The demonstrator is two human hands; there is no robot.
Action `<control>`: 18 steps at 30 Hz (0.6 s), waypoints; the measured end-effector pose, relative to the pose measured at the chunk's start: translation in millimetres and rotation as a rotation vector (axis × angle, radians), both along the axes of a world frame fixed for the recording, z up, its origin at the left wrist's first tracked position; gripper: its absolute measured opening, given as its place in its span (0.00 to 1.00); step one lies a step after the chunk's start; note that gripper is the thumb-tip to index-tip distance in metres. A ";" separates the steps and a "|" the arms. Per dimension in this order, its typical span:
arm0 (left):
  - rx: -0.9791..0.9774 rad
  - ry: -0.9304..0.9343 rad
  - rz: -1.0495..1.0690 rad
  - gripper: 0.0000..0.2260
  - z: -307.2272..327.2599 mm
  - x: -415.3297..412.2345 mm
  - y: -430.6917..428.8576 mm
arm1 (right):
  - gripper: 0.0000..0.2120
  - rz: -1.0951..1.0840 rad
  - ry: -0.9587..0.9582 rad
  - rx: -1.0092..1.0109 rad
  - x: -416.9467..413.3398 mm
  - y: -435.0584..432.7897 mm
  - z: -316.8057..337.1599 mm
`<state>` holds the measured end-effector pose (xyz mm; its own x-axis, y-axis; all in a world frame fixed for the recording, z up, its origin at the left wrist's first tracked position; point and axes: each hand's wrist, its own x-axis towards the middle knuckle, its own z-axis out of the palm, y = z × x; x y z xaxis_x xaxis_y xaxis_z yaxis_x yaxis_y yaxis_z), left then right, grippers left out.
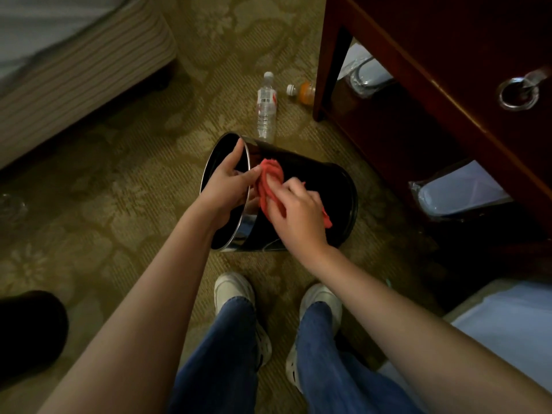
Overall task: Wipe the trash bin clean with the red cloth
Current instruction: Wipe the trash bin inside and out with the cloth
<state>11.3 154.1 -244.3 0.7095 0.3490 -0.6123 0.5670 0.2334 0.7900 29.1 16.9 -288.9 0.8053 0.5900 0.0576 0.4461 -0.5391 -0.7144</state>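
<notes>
Patterned carpet (125, 162): black trash bin (322, 186) tipped sideways, left hand (227, 186) fingers clamped on its rim, right hand (298, 213) fingers pressing the red cloth (270, 177) against its wall.

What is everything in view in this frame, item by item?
trash bin: one, black, silver rim, tilted on the carpet, centre.
red cloth: one, red, on the bin's outer wall.
desk: one, dark red wood, right.
water bottle: one, clear, lying beyond the bin.
small bottle: one, orange contents, lying by the desk leg.
bed: one, striped base, upper left.
left hand: grips the bin's rim.
right hand: holds the cloth against the bin.
</notes>
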 end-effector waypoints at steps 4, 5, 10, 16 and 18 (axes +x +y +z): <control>0.017 -0.001 -0.013 0.30 -4.9 0.8 1.0 | 0.19 -0.029 -0.079 0.027 7.6 1.1 -9.1; 0.025 0.003 -0.005 0.31 -5.8 2.2 1.7 | 0.18 -0.038 -0.085 0.017 10.4 3.1 -8.8; 0.125 0.029 -0.016 0.30 -7.9 0.8 5.1 | 0.21 -0.048 -0.051 0.013 6.9 -8.4 -22.4; 0.196 0.027 -0.012 0.29 -5.0 -5.2 3.1 | 0.18 -0.275 0.127 -0.167 23.2 -39.9 -41.7; 0.213 0.005 -0.016 0.29 -3.9 -2.9 -4.4 | 0.18 -0.276 0.106 -0.171 21.9 -32.0 -32.2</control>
